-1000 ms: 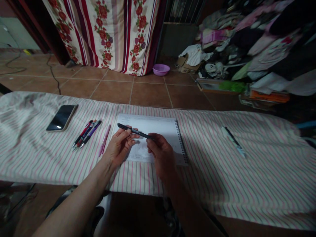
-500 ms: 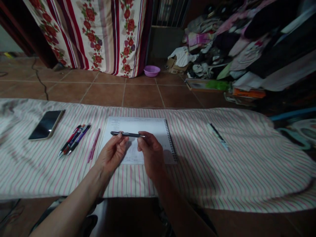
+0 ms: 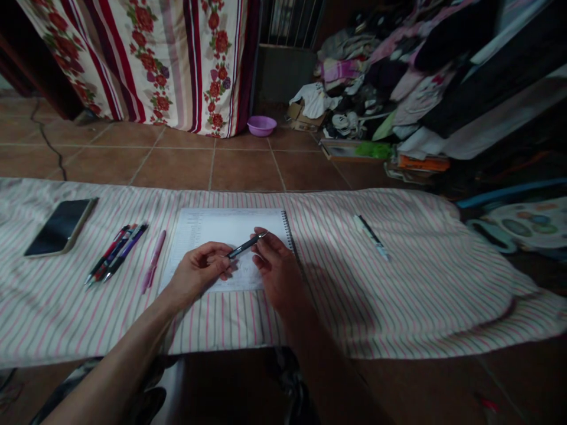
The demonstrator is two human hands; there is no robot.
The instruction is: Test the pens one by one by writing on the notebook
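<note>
Black pen (image 3: 245,245) above spiral notebook (image 3: 230,225)

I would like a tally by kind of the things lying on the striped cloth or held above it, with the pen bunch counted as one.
Phone: 1
Notebook: 1
Single lying pens (pink pen, black-and-pale pen): 2
Held black pen: 1
Pen bunch: 1
Total: 6

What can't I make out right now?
Black pen, lower end: head view, hidden by left hand.
Notebook, writing: head view, too small and faint.
Notebook, lower right part: head view, covered by right hand.
Striped cloth, left end: head view, cut off by picture edge.
</note>
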